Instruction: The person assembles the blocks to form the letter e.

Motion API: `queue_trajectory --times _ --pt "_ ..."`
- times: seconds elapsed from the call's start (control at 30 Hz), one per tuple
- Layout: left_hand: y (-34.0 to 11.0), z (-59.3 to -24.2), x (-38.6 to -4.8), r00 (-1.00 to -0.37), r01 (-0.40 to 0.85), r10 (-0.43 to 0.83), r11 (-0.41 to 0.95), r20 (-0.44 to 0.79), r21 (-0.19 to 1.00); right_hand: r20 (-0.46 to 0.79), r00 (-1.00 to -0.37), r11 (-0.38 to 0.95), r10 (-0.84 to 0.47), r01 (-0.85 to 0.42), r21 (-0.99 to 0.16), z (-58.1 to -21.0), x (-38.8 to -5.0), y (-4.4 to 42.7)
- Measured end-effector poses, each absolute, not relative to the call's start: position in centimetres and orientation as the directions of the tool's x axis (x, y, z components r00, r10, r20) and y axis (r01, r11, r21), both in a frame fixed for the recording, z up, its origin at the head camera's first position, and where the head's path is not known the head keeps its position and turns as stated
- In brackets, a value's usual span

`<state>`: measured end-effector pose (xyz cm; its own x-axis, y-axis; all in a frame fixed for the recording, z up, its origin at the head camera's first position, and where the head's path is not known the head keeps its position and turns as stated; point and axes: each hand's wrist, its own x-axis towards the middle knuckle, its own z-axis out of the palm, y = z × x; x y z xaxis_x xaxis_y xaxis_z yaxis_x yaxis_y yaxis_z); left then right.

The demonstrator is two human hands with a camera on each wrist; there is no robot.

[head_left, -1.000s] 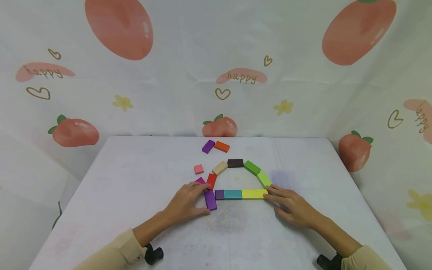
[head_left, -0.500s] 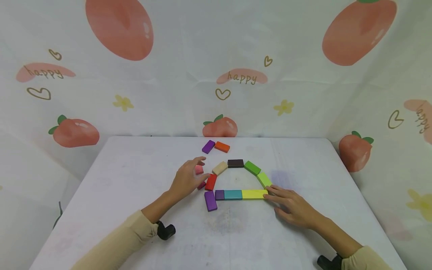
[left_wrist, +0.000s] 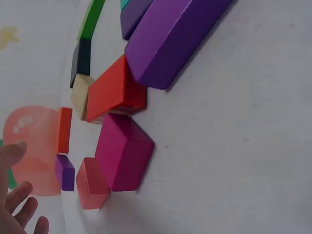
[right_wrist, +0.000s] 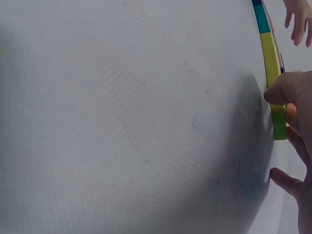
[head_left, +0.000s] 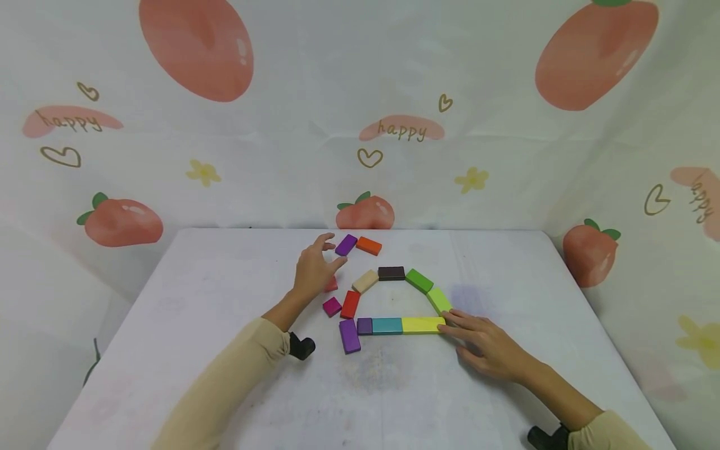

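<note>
My left hand [head_left: 314, 270] reaches over the table with thumb and fingers apart. It is just left of a purple block [head_left: 345, 245], which lies beside an orange block [head_left: 369, 246]. In the left wrist view a gap shows between the fingers and that block. Under the left hand a pink block [left_wrist: 91, 183] is partly hidden in the head view. My right hand [head_left: 488, 345] rests its fingertips at the right end of a long yellow block [head_left: 423, 325], by a lime block [head_left: 439, 301].
A teal block [head_left: 387, 326] and a small violet block [head_left: 364, 326] continue the straight row. Green [head_left: 419, 280], black [head_left: 391, 274], beige [head_left: 365, 281] and red [head_left: 350, 304] blocks form an arch. A second purple block [head_left: 350, 336] and a magenta block [head_left: 332, 307] lie left of it.
My left hand has left the near purple block and moved up and away across the table, passing over the magenta and pink blocks to the far purple one. The right hand stays put.
</note>
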<state>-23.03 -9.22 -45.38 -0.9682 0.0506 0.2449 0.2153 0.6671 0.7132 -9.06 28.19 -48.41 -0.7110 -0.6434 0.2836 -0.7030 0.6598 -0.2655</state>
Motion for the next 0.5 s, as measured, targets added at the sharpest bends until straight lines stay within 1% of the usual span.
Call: queue_trajectory --times 0.23,0.5 --pt "-8.9 -45.6 -24.7 -0.982 0.139 -0.014 0.624 0.19 0.769 0.269 -0.72 0.667 -0.64 -0.694 -0.271 -48.5 -9.0 28.4" --pt "-8.1 -46.0 -26.1 -0.993 0.033 -0.064 0.661 0.101 0.749 0.261 -0.723 0.666 -0.64 -0.691 -0.28 -48.6 -9.1 28.3"
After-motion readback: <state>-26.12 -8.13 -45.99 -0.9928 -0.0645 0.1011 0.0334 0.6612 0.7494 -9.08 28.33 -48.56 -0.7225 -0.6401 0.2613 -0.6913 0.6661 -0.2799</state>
